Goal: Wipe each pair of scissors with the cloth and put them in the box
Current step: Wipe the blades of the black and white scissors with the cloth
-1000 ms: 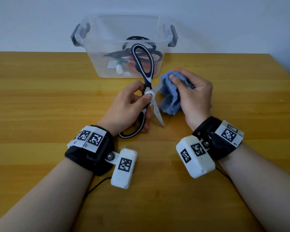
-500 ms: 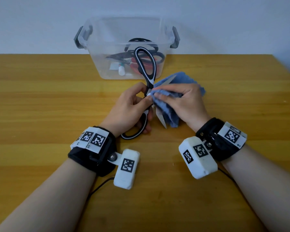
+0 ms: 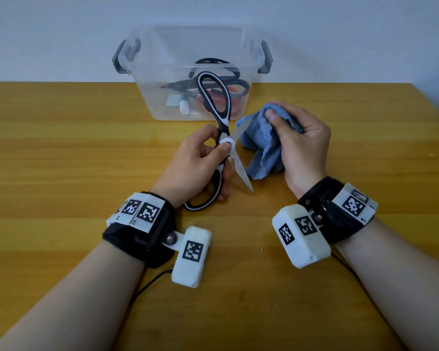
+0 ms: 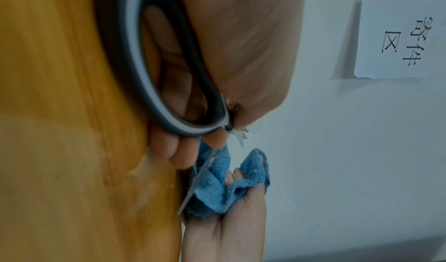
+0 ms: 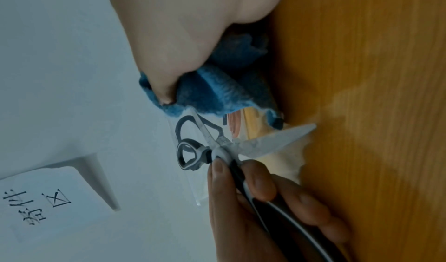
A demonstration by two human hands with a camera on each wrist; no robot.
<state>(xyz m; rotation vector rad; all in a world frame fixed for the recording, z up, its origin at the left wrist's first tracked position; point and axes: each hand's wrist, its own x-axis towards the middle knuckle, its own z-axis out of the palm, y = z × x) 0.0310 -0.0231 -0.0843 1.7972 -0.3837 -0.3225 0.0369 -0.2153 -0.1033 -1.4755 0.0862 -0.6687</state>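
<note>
Holding the black-and-white scissors [image 3: 219, 138] wide open, our left hand [image 3: 193, 164] grips the lower handle, thumb on the pivot, just in front of the clear box [image 3: 147, 97]. Our right hand [image 3: 302, 145], right of the scissors, clutches the bunched blue cloth [image 3: 261, 145]; its upper edge meets one blade. We note other scissors inside the box, on the wooden table [image 3: 61, 148].

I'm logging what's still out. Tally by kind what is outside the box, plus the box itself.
Scissors: 1, held in the left hand
Cloth: 1, held in the right hand
Box: 1
Total: 3
</note>
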